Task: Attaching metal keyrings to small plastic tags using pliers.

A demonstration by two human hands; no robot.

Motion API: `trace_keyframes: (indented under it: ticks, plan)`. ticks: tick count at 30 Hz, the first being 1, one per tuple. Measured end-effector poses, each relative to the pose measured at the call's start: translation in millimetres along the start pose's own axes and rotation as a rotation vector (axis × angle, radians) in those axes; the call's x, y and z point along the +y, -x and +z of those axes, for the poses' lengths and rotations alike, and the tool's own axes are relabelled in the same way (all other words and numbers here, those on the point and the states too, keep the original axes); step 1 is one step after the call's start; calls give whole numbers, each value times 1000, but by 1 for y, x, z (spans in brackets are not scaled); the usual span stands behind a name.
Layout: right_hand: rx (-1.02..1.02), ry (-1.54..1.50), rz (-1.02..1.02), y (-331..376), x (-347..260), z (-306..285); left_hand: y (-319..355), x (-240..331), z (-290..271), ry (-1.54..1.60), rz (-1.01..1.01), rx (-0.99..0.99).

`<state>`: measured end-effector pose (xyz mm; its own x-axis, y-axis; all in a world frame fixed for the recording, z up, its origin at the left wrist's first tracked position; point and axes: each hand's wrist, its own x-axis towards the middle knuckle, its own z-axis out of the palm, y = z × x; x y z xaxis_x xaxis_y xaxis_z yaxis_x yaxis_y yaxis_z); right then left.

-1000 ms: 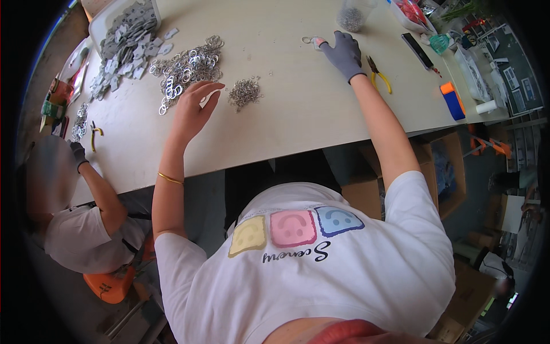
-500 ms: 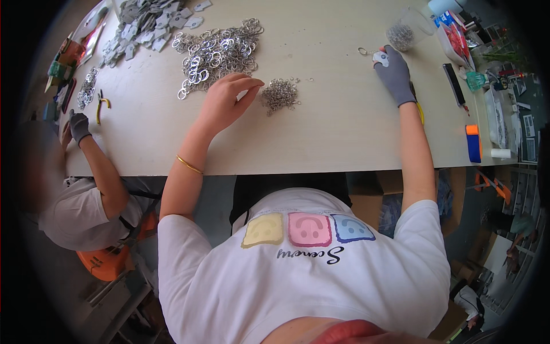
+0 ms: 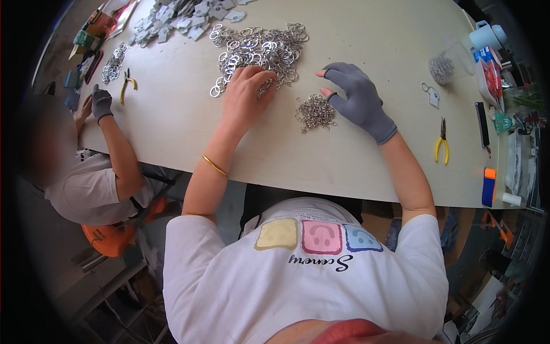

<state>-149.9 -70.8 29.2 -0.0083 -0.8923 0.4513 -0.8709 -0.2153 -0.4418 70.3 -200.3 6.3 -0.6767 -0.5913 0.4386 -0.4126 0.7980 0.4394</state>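
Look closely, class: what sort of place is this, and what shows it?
Probably a workshop for assembling things by hand: loose heaps of round silver metal rings and flat grey-white tags share a pale beige table with yellow-handled metal pliers at right.

head-worn fisheye view, looking down

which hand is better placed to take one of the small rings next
Probably the right hand: it is open beside the small rings, while the left hand is at the large rings.
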Motion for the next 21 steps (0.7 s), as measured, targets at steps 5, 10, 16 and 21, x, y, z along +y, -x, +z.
trace_keyframes:
  ticks: [5,10,16,21]
  plan:
    - [66,-7,29,-21,15,7,-3,6,-21,172,-62,-31]
    - [53,-68,243,-29,32,-2,-52,-76,-60,-61,-9,169]
    - [61,-149,-103,-148,19,66,-115,-249,-58,-384,-330,397]
    - [78,-90,-140,-293,21,156,-184,-280,-46,-279,-274,367]
